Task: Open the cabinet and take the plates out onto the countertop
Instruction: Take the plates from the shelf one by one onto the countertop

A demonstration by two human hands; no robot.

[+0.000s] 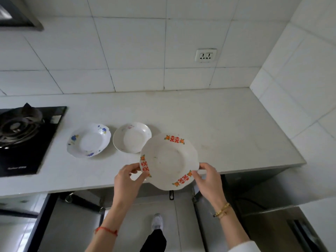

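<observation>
While you hold the red-patterned plate (169,160) over the front edge of the worktop (227,128), treat it as stiff, glazed and probably slippery; it looks light enough for two hands, but it would likely chip or shatter if dropped on the tiled floor below. Going from the left: the gas hob (21,135) sits at the worktop's left end, the blue-flowered plate (89,140) lies flat just beside it, and the pale plate with a faint pink mark (131,137) lies next to that, the two close but apart. Your plate comes next, its far rim overlapping the pale plate in this view; I cannot tell whether they touch. It hangs partly past the front edge, above the open cabinet (138,193) underneath.

Your left hand (125,179) pinches the near-left rim, fingers curled and thumb on top by the red mark. Your right hand (209,179) grips the near-right rim the same way, thumb laid over the rim's decoration, fingers curled beneath. Both hands are closed on the rim, neither is spread wide.

The rim is the sensible place to hold; keep thumbs on top and fingers under, on opposite sides, so the glaze cannot slide. My judgement is that you should lower it flat to the right of the pale plate, clear of its rim, on the bare worktop
</observation>
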